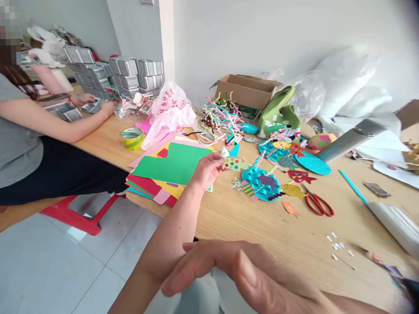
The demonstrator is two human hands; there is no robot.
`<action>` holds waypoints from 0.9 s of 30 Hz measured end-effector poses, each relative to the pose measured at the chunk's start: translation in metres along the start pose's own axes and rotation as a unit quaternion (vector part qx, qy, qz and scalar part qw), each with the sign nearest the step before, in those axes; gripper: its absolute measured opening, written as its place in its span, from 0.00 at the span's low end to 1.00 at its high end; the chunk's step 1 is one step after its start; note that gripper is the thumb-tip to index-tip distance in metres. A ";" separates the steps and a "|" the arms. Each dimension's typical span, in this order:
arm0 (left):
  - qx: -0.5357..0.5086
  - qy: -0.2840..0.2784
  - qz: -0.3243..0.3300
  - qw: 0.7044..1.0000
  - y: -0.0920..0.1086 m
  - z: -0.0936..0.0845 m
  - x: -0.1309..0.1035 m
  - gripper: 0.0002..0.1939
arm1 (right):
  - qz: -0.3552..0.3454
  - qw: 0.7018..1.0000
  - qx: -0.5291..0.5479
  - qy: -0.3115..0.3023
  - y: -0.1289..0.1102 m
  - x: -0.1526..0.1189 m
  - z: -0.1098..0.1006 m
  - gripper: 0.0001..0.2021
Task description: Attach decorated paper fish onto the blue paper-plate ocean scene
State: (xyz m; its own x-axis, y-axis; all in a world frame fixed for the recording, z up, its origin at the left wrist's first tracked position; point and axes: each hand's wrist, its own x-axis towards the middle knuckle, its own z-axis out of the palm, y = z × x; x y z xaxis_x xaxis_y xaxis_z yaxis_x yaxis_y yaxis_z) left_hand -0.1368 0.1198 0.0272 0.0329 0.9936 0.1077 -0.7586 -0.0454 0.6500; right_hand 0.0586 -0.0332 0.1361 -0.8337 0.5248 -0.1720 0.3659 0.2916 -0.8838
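Note:
Over the table's left part, my left hand [207, 171] pinches a pale paper fish [234, 163] with coloured dots by one end. My right hand [234, 270] is raised close to the camera, in front of my left forearm, with its fingers stretched out and nothing in them. To the right of the dotted fish lie blue crumpled-paper discs [256, 176] with small paper fish on them. A yellow paper fish [292, 190], a red one [300, 176] and an orange one [289, 208] lie near red-handled scissors [319, 204].
Coloured paper sheets [175, 162] are stacked at the table's left edge, beside a tape roll [132, 138]. Behind are pipe cleaners [222, 115], a cardboard box [248, 91] and a green bag [278, 113]. A silver flask [353, 138] lies right. A person [50, 116] works at left.

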 end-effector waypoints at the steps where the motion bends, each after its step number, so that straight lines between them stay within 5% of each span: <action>1: 0.012 -0.001 -0.002 1.000 0.000 0.000 0.000 0.08 | -0.019 1.000 0.020 0.013 -0.025 0.017 -0.009 0.19; 3: 0.041 -0.008 -0.005 0.999 0.000 0.002 -0.001 0.08 | -0.037 0.997 0.050 0.046 -0.051 0.032 -0.012 0.17; 5: 0.074 -0.017 -0.003 0.997 0.000 0.004 -0.003 0.08 | -0.032 0.994 0.060 0.085 -0.047 0.028 -0.004 0.16; 13: 0.236 -0.105 -0.012 0.966 0.006 0.007 -0.012 0.05 | 0.067 0.957 -0.028 0.282 0.038 -0.028 0.002 0.12; 19: 0.360 -0.285 -0.137 0.878 0.010 0.008 -0.019 0.07 | 0.104 0.897 -0.064 0.426 0.091 -0.036 -0.011 0.12; 23: 0.428 -0.341 -0.180 0.817 -0.002 0.006 -0.017 0.09 | 0.136 0.889 -0.013 0.438 0.118 -0.023 -0.018 0.16; 27: 0.459 -0.356 -0.195 0.790 -0.012 0.003 -0.014 0.08 | 0.179 0.887 -0.044 0.423 0.133 -0.002 -0.027 0.18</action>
State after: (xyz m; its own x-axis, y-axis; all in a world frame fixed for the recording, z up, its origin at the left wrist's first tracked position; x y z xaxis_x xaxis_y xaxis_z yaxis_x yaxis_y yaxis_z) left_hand -0.1259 0.1058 0.0199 0.7529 0.6561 -0.0517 0.1807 -0.1305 0.9748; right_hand 0.1195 0.0261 0.0308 -0.0618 0.9980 -0.0139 0.6059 0.0265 -0.7951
